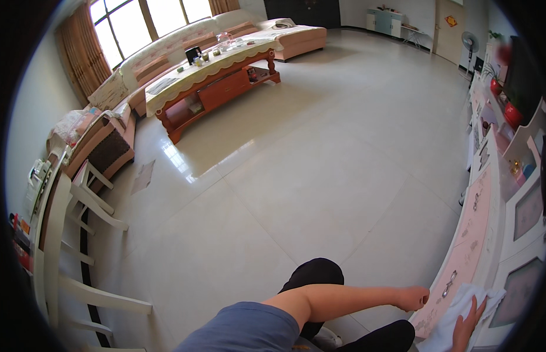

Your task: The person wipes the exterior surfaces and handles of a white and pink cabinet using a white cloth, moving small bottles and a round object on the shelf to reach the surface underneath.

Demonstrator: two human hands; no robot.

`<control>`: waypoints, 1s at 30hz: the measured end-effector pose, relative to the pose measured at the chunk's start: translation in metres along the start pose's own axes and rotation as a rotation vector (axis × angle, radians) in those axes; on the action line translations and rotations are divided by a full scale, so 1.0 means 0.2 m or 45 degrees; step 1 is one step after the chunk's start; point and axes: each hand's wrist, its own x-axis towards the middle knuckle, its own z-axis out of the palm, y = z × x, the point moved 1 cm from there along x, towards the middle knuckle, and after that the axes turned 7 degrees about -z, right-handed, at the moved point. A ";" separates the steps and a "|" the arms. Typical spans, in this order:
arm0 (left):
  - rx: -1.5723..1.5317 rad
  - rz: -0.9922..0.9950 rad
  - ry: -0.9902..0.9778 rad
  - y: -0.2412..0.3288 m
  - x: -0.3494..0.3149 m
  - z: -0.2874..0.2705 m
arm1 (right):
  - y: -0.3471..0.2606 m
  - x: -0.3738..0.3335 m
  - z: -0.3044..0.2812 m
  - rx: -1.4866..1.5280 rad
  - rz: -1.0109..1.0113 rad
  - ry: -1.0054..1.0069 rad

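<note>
My left arm, in a blue-grey sleeve, reaches across to the right. At its end, my left hand [413, 298] is closed with curled fingers beside the pink drawer front [438, 305] of a long low cabinet; the inside of the fist is hidden. A crumpled white cloth [455, 309] lies against the cabinet at the lower right. My right hand [468, 326] rests on this cloth, its fingers stretched and spread, the thumb apart from them. Close to my hands is a curved metal drawer handle [450, 284].
The cabinet [490, 234] runs along the right, with red plant pots [512, 115] on it. White chairs [103, 293] and a table edge [53, 252] stand at the left. Farther off are a wooden coffee table [214, 88], a sofa [302, 41] and a standing fan [469, 44].
</note>
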 end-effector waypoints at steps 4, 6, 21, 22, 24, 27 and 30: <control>-0.005 -0.046 0.016 -0.04 0.06 0.01 | 0.10 0.02 0.10 0.029 0.169 0.021; 0.011 -0.072 -0.012 -0.05 0.08 0.02 | 0.08 0.01 0.10 -0.001 0.151 0.031; 0.319 -0.036 0.076 -0.29 0.17 -0.26 | 0.06 -0.01 0.09 0.082 0.064 0.095; 0.329 -0.199 0.007 -0.22 0.14 -0.28 | 0.07 -0.01 0.08 0.081 0.082 0.119; 0.413 -0.142 0.003 -0.17 0.10 -0.33 | 0.07 -0.03 0.09 0.008 0.085 0.098; 0.582 -0.239 -0.087 -0.12 0.13 -0.42 | 0.02 -0.01 0.07 -0.004 0.052 0.069; 1.021 -0.254 -0.201 -0.06 0.24 -0.49 | 0.00 0.03 0.09 -0.042 0.037 0.070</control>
